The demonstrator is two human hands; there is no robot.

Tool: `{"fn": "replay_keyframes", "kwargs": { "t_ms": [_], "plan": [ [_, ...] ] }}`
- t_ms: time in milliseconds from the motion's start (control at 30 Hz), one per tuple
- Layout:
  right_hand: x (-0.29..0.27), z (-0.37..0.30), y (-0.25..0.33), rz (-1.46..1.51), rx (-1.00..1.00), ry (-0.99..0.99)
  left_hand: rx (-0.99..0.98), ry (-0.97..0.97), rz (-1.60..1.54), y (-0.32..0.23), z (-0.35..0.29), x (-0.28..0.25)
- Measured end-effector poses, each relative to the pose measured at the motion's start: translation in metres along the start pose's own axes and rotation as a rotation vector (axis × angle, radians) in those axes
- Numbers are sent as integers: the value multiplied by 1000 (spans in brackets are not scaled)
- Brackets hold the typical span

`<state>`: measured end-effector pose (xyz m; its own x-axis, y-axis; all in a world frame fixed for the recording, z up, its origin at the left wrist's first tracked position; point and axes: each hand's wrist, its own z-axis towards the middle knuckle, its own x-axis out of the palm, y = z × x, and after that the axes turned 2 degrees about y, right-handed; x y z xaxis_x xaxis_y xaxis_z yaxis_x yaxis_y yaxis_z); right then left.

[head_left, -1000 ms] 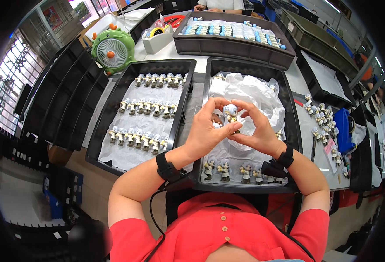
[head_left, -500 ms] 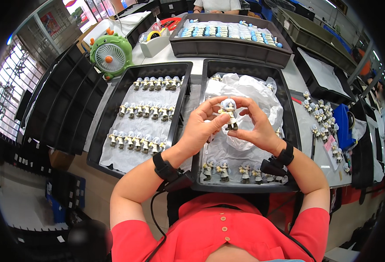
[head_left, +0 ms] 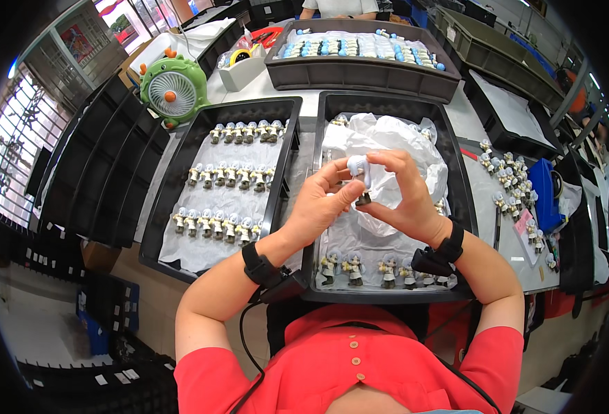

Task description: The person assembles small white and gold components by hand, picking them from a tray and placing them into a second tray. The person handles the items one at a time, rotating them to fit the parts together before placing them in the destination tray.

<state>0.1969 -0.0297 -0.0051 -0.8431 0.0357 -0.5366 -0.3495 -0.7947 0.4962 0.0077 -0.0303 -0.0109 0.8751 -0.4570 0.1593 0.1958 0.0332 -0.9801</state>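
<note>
Between my two hands, above the right black tray (head_left: 465, 207), is a small doll-like figurine (head_left: 358, 165) with pale hair, a light outfit and dark boots. It stands upright, turned partly sideways. My left hand (head_left: 322, 200) pinches it at the body with thumb and fingers. My right hand (head_left: 411, 200) grips it too, fingers at the head and thumb by the boots. Crumpled white paper (head_left: 401, 138) and more figurines (head_left: 354, 269) lie in the tray below. To the left, a second black tray (head_left: 154, 238) carries rows of similar figurines (head_left: 232, 176) on white paper.
A green fan (head_left: 173, 90) stands at the back left. Behind the trays sits a large grey crate (head_left: 360, 74) of blue-and-white pieces. Loose figurines (head_left: 508, 176) cluster on the right beside a blue tape dispenser (head_left: 545, 196). Across the table is another person (head_left: 339, 8).
The figurine has been turned between my fingers, from facing me to partly sideways. Both hands stay in nearly the same place over the right tray.
</note>
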Motion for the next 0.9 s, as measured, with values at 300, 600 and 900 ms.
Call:
{"fn": "replay_keyframes", "kwargs": {
  "t_ms": [300,600,900],
  "plan": [
    [5,-1,5,-15,5,-41,-69,123,-44,-9,0,-2],
    [2,2,-1,-91,3,-22,67,182,114,-5,1,-4],
    [-1,1,1,3,88,95,-144,204,-254,3,8,-14]
  ]
}}
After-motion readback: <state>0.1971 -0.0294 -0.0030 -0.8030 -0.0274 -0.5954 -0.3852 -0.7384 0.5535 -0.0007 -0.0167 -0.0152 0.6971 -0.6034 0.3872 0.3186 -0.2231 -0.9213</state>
